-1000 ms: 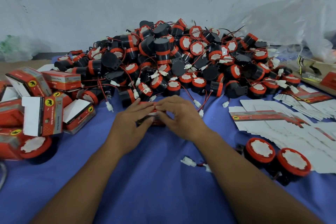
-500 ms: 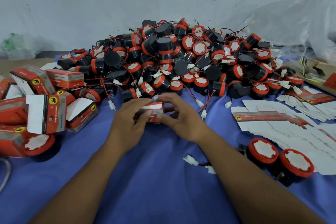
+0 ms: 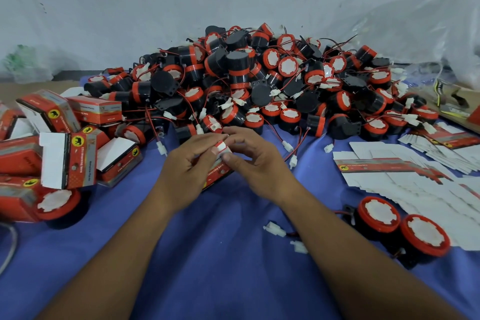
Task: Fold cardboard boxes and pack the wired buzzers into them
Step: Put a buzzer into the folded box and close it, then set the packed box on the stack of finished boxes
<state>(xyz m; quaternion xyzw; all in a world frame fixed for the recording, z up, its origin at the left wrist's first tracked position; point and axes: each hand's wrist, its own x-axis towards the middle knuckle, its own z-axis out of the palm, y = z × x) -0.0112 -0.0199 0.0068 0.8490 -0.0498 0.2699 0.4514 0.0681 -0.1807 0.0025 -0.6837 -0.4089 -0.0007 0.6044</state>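
Both hands (image 3: pixel 181 171) (image 3: pixel 255 163) pinch the red printed cardboard box (image 3: pixel 217 167); tuck its white end flap squarely before releasing.

One heap of countless round black-and-red plastic wired buzzers (image 3: pixel 259 80) piling, two separate buzzers (image 3: pixel 378 215) standing right, one lone buzzer (image 3: pixel 55 204) lying left, roughly eight folded red cardboard boxes (image 3: pixel 68 161) sitting left, one box (image 3: pixel 217 170) being held, many flat white cardboard blanks (image 3: pixel 405 176).
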